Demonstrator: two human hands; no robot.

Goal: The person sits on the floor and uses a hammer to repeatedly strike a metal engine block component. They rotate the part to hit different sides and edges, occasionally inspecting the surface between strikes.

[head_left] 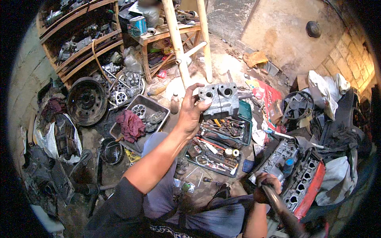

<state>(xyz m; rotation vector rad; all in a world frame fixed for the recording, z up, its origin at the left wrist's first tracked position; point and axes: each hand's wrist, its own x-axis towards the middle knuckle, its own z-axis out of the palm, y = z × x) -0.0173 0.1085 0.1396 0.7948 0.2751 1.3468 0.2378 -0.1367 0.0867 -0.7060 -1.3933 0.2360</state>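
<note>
While the left hand grasps a grey metal block, with the thumb against its near face and a finger at its upper edge, the right hand is clenched around a dark bar-like piece running toward the lower right. The block is held up off the floor, tilted so that two round bores face the wearer. Below and beyond it, an open teal toolbox contains assorted hand tools. Left of the left hand, a grey tray holds a maroon cloth and round metal parts; a steel wheel stands farther left. Just beyond the right hand lies a grey engine part bearing a blue cylindrical piece. Right of that hand, a red-sided engine part shows a row of openings.
</note>
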